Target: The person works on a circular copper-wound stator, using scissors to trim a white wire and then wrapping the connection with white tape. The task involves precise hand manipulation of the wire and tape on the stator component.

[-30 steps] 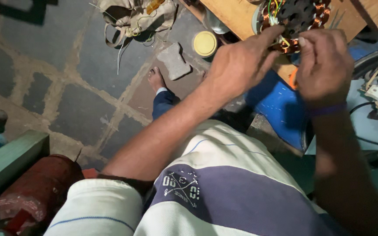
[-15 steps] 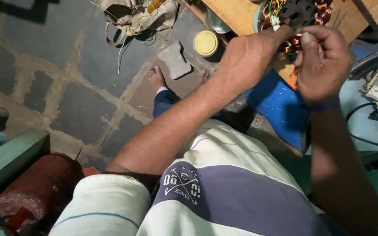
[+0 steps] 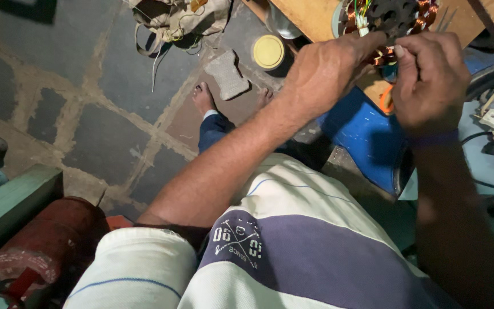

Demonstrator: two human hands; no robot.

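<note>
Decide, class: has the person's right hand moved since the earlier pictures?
Yes. The right hand has risen toward the copper-wound motor stator and closed in beside the left hand; a second ago it sat lower, further from the windings.

Both hands (image 3: 373, 74) grip a copper-wound motor stator (image 3: 393, 17).

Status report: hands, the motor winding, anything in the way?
Left hand and right hand both gripping the copper-wound stator, at its lower edge. Stator sits on wooden bench. Nothing between hands and stator.
</note>
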